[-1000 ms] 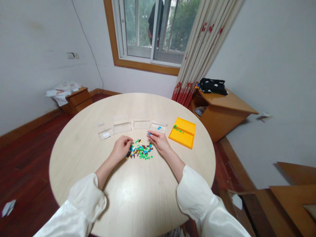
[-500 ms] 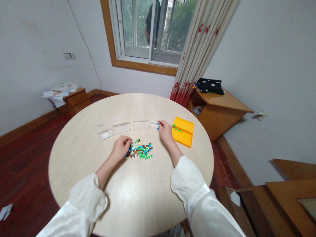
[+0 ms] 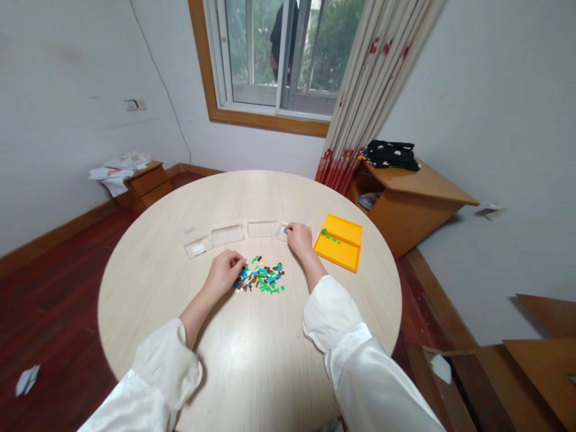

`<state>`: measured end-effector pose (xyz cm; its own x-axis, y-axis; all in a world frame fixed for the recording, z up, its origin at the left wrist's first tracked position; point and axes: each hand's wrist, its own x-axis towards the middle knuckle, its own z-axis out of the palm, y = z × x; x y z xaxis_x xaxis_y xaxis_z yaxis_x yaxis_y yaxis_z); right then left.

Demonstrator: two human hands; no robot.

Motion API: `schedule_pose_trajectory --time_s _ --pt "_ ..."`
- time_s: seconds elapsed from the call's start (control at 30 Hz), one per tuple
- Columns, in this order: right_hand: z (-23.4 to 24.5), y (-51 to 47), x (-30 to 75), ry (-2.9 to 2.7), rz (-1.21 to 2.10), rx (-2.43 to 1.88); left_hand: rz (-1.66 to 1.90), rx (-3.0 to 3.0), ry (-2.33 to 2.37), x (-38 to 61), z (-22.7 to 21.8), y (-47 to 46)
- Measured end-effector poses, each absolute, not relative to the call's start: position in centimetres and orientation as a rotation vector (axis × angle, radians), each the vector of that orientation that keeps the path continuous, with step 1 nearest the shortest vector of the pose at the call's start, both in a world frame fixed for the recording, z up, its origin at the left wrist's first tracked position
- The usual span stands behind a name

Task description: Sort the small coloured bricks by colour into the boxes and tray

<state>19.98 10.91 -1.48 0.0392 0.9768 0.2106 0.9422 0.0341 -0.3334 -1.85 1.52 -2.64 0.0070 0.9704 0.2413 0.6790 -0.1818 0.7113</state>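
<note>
A pile of small building bricks [image 3: 261, 277] in blue, green, brown and yellow lies mid-table. My left hand [image 3: 224, 271] rests at the pile's left edge, fingers curled together; what they hold, if anything, is hidden. My right hand [image 3: 300, 240] is over the rightmost clear box [image 3: 281, 235], covering part of it. Thumb and finger are pinched, with a small blue brick [image 3: 285, 231] at their tips. An orange-yellow open case [image 3: 344, 257] lies right of this hand, with several green bricks [image 3: 332, 239] along its middle.
Three more clear boxes, a middle one [image 3: 261, 228], a wider one [image 3: 227, 234] and a left one [image 3: 197, 247] with a white label, stand in an arc on the round table [image 3: 243, 360]. A wooden cabinet [image 3: 425, 189] and a curtain [image 3: 360, 90] are beyond the table.
My right hand has moved slightly down relative to the box, and fewer blue bits show by its fingers. My left hand stays by the pile. The whole view has shifted a little.
</note>
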Motion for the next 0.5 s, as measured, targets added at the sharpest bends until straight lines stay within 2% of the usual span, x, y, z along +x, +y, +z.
schedule_pose_trajectory --time_s 0.3,0.5 --pt "-1.4 10.8 20.1 -1.897 0.066 -1.950 0.971 2.027 1.617 -1.0 -3.2 2.7" --pt "-1.7 10.8 20.0 -1.865 -0.012 -1.804 0.914 2.114 1.669 0.1 -2.9 2.6"
